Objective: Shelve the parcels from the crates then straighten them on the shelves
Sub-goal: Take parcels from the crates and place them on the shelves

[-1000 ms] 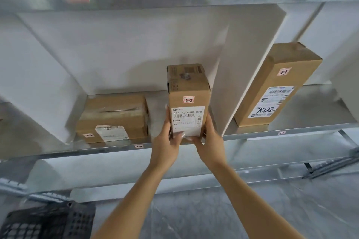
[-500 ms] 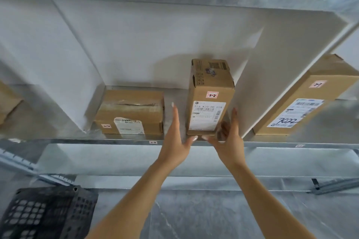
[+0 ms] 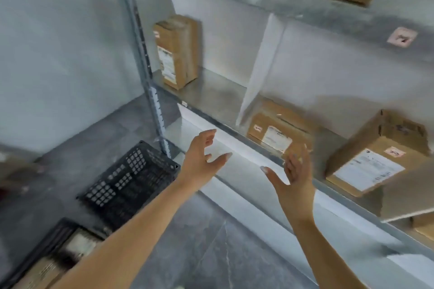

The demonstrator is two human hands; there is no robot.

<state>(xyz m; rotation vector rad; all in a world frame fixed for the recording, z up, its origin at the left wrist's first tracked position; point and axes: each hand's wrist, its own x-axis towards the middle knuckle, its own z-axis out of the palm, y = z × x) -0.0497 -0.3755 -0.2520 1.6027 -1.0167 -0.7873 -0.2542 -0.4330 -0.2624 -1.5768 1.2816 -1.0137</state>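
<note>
white parcel labels [image 3: 367, 172], pink shelf tag [image 3: 402, 37], nothing legible on any (too blurred)

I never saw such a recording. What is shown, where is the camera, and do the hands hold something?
No machine here, only a person's two bare hands. The camera sits on the person's head, looking forward and down, so both arms enter from below. The left hand and the right hand are open before a metal shelf and hold nothing. On the shelf are an upright parcel far left, a flat parcel behind the right hand, and a third parcel further right. On the floor stand a black crate and a second crate.
</note>
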